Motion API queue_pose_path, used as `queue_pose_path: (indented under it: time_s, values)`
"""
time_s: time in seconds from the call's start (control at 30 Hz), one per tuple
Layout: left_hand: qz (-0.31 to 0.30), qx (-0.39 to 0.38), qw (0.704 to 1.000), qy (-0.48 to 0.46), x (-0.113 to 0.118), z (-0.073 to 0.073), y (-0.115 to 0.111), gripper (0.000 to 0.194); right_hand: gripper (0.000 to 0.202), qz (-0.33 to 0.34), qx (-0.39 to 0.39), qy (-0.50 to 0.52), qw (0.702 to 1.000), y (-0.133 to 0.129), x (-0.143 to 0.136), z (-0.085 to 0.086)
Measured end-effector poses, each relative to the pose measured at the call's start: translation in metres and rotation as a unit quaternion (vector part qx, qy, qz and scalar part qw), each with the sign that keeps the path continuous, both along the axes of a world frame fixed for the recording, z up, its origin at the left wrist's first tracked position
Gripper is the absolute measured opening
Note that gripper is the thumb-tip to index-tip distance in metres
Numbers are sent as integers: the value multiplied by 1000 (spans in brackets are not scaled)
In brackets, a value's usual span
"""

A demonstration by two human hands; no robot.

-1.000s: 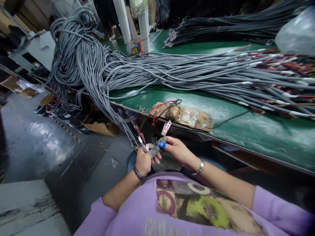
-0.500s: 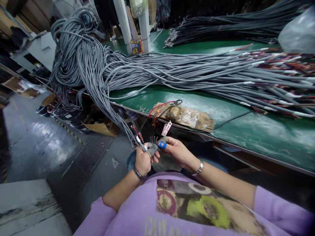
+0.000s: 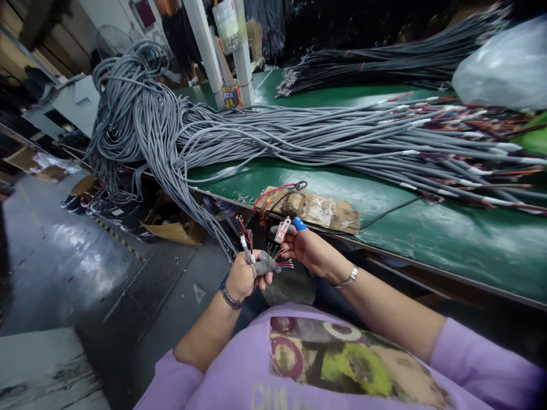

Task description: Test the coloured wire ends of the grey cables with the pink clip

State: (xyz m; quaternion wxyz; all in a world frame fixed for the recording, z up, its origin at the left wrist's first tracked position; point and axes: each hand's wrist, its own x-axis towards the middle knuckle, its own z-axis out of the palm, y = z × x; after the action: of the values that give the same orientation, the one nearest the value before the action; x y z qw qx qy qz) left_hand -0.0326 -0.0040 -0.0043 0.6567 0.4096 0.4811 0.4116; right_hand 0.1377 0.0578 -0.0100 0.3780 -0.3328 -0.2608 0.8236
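Note:
My left hand [image 3: 247, 276] is closed on grey cable ends [image 3: 245, 248], with fingertip covers on its thumb and a finger. Thin coloured wires [image 3: 282, 263] fan out past its fingertips to the right, and more wires stick up above the hand. My right hand [image 3: 311, 250] is just right of those wires, its thumb raised in a blue cover and its fingers apart. A small pink-white clip-like piece [image 3: 282, 230] at the table edge overlaps the covered finger of this hand; whether the finger touches it I cannot tell.
Long grey cables [image 3: 239, 136] lie across the green table [image 3: 397, 230] and hang over its front edge at the left. A taped wooden block [image 3: 316, 209] sits at that edge. Black cables [image 3: 376, 67] and a plastic bag [image 3: 504, 71] are farther back.
My right hand has come away from my left hand and opened, moving up to the pink-white piece. The coloured wires now spread out more visibly. The view has shifted slightly.

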Motion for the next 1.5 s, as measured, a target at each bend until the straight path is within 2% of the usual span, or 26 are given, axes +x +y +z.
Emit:
queue_pose_path:
  time_s: [0.13, 0.4, 0.57, 0.87, 1.0, 1.1, 1.27, 1.33, 1.43, 1.5]
  values:
    - [-23, -6, 1000, -8, 6, 2, 9, 34, 37, -15, 20, 12, 1000, 3, -6, 3]
    - [-11, -23, 1000, -9, 14, -2, 17, 38, 38, -74, 16, 3, 997, 1, -13, 8]
    - [-17, -30, 999, -7, 17, -3, 18, 39, 43, -99, 12, -13, 995, 2, -16, 4]
    - [-19, -32, 999, -4, 17, 2, 13, 40, 46, -53, 19, 6, 998, -4, -13, 4]
    - [-14, -27, 999, 11, 16, 3, 6, 42, 47, -36, -9, 13, 999, -5, -10, 6]
    - [7, -16, 1000, 7, 18, 2, 1, 40, 44, -24, -14, 24, 999, -5, -9, 7]
    - [44, -20, 999, -5, 23, 6, -2, 40, 33, -37, 30, -1, 999, -5, -10, 6]
    - [53, -19, 998, -14, 24, 8, -1, 38, 36, -61, 50, -23, 997, -6, -11, 3]
    - [59, -15, 998, -20, 25, 10, 1, 34, 40, -141, 106, -92, 980, -8, -12, -2]
    - [57, -15, 998, -22, 26, 10, 2, 33, 43, -160, 123, -115, 973, -8, -13, -4]
